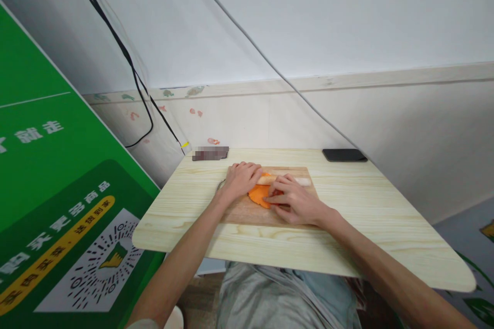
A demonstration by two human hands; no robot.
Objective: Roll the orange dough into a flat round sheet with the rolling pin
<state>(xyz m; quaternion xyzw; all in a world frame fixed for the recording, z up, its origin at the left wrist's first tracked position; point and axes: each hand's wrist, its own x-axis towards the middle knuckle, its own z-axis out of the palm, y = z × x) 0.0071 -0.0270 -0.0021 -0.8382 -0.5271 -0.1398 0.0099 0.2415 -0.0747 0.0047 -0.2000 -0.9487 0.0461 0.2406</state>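
A flat orange dough sheet (258,195) lies on a wooden cutting board (247,213). Across its far part rests a pale rolling pin (303,182), its left end covered by my left hand (243,177). That hand is closed over the pin, fingers together. My right hand (295,200) is bent over the right side of the dough, its fingertips pinched at the edge of the sheet. The back of its fingers is beside the pin, and the exact contact there is partly hidden.
The board sits on a light wood-grain table (358,216). A black phone (345,155) lies at the back right, and a blurred dark object (210,153) at the back left. Cables (127,56) hang along the wall. A green printed panel (57,164) stands at the left.
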